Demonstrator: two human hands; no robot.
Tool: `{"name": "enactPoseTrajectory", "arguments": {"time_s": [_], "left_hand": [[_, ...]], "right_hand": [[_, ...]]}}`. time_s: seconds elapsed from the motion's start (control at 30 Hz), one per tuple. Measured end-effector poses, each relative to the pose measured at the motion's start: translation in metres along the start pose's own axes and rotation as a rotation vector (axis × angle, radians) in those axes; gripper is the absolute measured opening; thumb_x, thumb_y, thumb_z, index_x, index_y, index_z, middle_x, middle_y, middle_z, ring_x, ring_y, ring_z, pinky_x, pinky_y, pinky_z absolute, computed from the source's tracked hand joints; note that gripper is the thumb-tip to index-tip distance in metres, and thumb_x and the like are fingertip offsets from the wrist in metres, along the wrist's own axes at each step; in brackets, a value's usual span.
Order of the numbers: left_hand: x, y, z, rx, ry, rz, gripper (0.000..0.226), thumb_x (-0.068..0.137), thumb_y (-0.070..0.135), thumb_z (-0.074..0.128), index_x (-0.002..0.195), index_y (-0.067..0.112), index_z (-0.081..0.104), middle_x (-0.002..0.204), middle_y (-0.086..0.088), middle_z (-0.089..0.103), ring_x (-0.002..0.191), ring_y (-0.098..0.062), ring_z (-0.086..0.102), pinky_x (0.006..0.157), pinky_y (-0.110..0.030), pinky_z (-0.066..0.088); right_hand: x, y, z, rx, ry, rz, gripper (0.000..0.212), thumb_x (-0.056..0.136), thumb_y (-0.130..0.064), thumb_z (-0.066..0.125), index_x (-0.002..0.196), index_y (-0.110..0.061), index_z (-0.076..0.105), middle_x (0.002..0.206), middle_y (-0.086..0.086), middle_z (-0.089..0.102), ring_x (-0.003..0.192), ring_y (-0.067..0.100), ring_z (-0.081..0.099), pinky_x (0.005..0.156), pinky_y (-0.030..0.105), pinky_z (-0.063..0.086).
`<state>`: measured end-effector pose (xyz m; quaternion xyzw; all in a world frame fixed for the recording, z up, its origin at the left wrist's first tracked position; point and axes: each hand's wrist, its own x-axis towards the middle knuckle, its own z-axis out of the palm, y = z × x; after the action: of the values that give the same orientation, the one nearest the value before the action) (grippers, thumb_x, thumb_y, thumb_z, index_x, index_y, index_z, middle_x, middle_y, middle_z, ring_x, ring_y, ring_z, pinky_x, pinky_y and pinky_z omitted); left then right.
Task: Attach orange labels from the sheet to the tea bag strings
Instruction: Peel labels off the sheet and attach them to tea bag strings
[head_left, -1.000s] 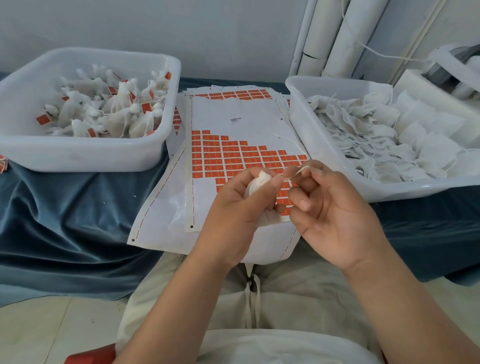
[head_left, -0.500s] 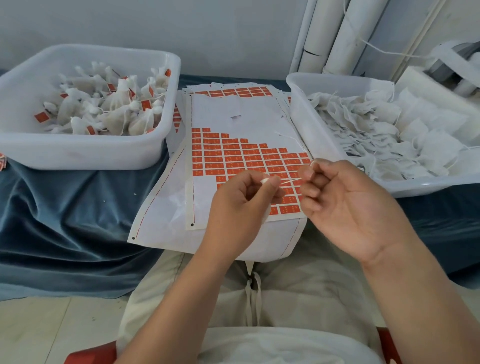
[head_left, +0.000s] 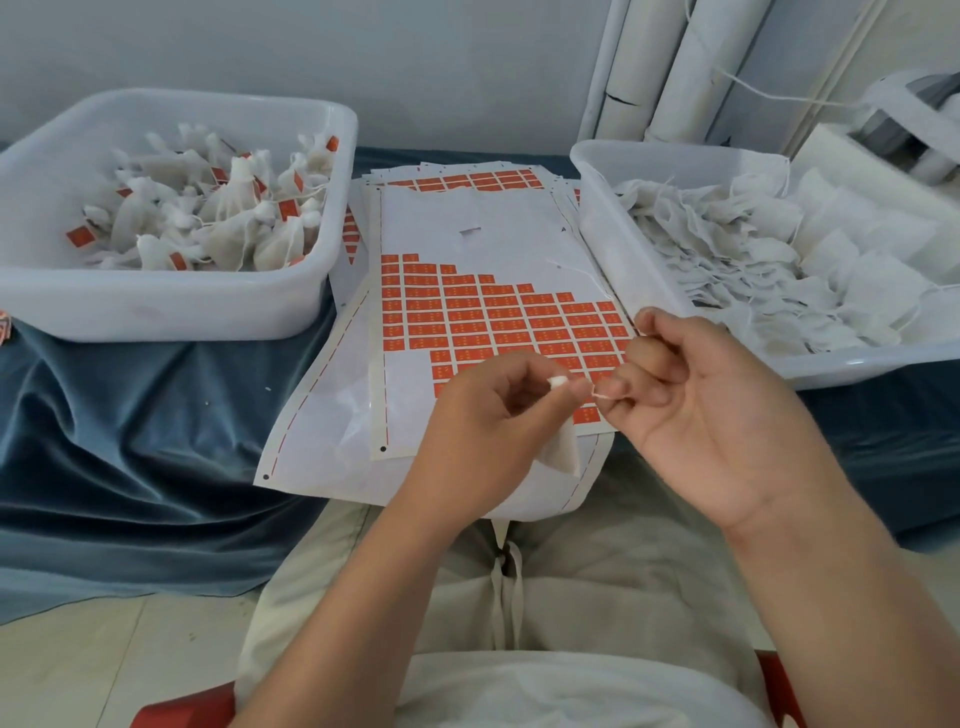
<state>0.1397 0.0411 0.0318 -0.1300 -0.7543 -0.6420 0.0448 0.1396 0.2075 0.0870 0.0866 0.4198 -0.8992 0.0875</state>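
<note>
My left hand (head_left: 483, 431) pinches the gathered top of a white tea bag (head_left: 563, 452), whose body hangs below my fingers. My right hand (head_left: 696, 405) pinches the bag's thin white string (head_left: 601, 396) just right of my left fingertips. Both hands hover over the near end of the label sheet (head_left: 483, 322), a white backing sheet with rows of orange labels and a bare upper part.
A white tub (head_left: 171, 312) at left holds tea bags with orange labels. A white tub (head_left: 602, 244) at right holds unlabelled bags. More label sheets (head_left: 457, 179) lie beneath. Blue cloth (head_left: 130, 431) covers the table. White pipes (head_left: 649, 67) stand behind.
The hands have drawn slightly apart and lowered over the sheet. The bag, bunched in my left fingers before, now hangs below them, and my right hand holds the string end.
</note>
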Motion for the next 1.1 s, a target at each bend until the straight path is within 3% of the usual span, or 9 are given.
{"name": "enactPoseTrajectory", "arguments": {"time_s": [0.13, 0.23, 0.37, 0.47, 0.6, 0.67, 0.77, 0.93, 1.1], "left_hand": [[-0.005, 0.005, 0.000, -0.035, -0.133, 0.074, 0.013, 0.098, 0.028, 0.074, 0.093, 0.016, 0.077, 0.078, 0.011, 0.071, 0.069, -0.005, 0.064, 0.065, -0.018, 0.050], [-0.004, 0.006, -0.004, 0.051, -0.207, 0.077, 0.014, 0.101, 0.040, 0.067, 0.103, 0.027, 0.075, 0.095, 0.014, 0.075, 0.090, -0.009, 0.071, 0.080, -0.022, 0.056], [0.011, -0.005, -0.036, 0.268, 0.287, -0.141, 0.033, 0.102, 0.058, 0.050, 0.129, 0.042, 0.060, 0.127, 0.030, 0.057, 0.116, 0.003, 0.058, 0.105, -0.038, 0.052], [0.016, -0.008, -0.059, 0.017, 0.463, -0.315, 0.041, 0.100, 0.062, 0.051, 0.135, 0.042, 0.056, 0.143, 0.020, 0.057, 0.131, -0.007, 0.055, 0.112, -0.047, 0.048], [0.015, -0.003, -0.077, -0.211, 0.547, -0.374, 0.052, 0.092, 0.058, 0.055, 0.139, 0.036, 0.059, 0.128, 0.015, 0.070, 0.113, -0.007, 0.070, 0.093, -0.036, 0.058], [0.015, -0.002, -0.089, -0.262, 0.564, -0.369, 0.031, 0.103, 0.043, 0.056, 0.130, 0.030, 0.064, 0.107, 0.016, 0.077, 0.094, 0.001, 0.074, 0.077, -0.023, 0.057], [0.014, -0.005, -0.099, -0.422, 0.499, -0.378, 0.021, 0.105, 0.032, 0.060, 0.126, 0.029, 0.060, 0.105, 0.018, 0.067, 0.088, 0.004, 0.068, 0.081, -0.025, 0.054], [0.015, -0.013, -0.103, -0.232, 0.386, -0.467, 0.066, 0.097, 0.017, 0.072, 0.156, 0.024, 0.042, 0.136, 0.008, 0.064, 0.089, 0.001, 0.075, 0.062, -0.014, 0.058], [0.017, -0.023, -0.100, -0.299, 0.138, -0.534, 0.059, 0.093, 0.005, 0.074, 0.144, 0.020, 0.049, 0.117, 0.000, 0.079, 0.106, -0.025, 0.077, 0.099, -0.055, 0.057]], "right_hand": [[0.000, 0.003, 0.003, -0.171, 0.024, -0.186, 0.029, 0.108, -0.018, 0.052, 0.081, -0.021, 0.060, 0.057, -0.008, 0.022, 0.047, 0.009, 0.020, 0.040, 0.021, 0.029], [-0.001, -0.003, -0.001, -0.292, 0.006, -0.286, 0.036, 0.108, -0.025, 0.055, 0.075, -0.029, 0.070, 0.053, -0.011, 0.026, 0.043, 0.007, 0.022, 0.037, 0.019, 0.026], [-0.003, -0.006, -0.009, -0.468, -0.007, -0.351, 0.027, 0.104, -0.031, 0.062, 0.080, -0.030, 0.075, 0.052, -0.014, 0.032, 0.042, 0.004, 0.026, 0.037, 0.017, 0.027], [-0.005, -0.002, -0.007, -0.691, 0.020, -0.455, 0.025, 0.105, -0.032, 0.062, 0.084, -0.029, 0.077, 0.052, -0.019, 0.053, 0.041, -0.001, 0.049, 0.042, 0.011, 0.039], [-0.010, -0.004, -0.001, -0.987, 0.106, -0.620, 0.018, 0.101, -0.046, 0.062, 0.097, -0.038, 0.078, 0.079, -0.018, 0.077, 0.069, 0.002, 0.075, 0.053, 0.014, 0.055], [-0.007, -0.015, 0.002, -0.934, 0.132, -0.657, 0.020, 0.100, -0.047, 0.063, 0.098, -0.033, 0.078, 0.067, -0.022, 0.069, 0.056, -0.002, 0.068, 0.046, 0.013, 0.048], [0.009, -0.034, 0.017, -0.940, 0.195, -0.729, 0.022, 0.099, -0.049, 0.063, 0.096, -0.033, 0.079, 0.055, -0.020, 0.057, 0.045, -0.002, 0.053, 0.046, 0.018, 0.041], [0.049, -0.032, 0.054, -1.124, 0.170, -0.868, 0.030, 0.099, -0.054, 0.059, 0.092, -0.030, 0.076, 0.063, -0.020, 0.062, 0.056, 0.002, 0.056, 0.048, 0.011, 0.037], [0.092, 0.022, 0.064, -1.577, -0.016, -0.803, 0.022, 0.102, -0.054, 0.061, 0.105, -0.036, 0.073, 0.099, -0.024, 0.071, 0.068, -0.007, 0.056, 0.060, 0.001, 0.031]]}}
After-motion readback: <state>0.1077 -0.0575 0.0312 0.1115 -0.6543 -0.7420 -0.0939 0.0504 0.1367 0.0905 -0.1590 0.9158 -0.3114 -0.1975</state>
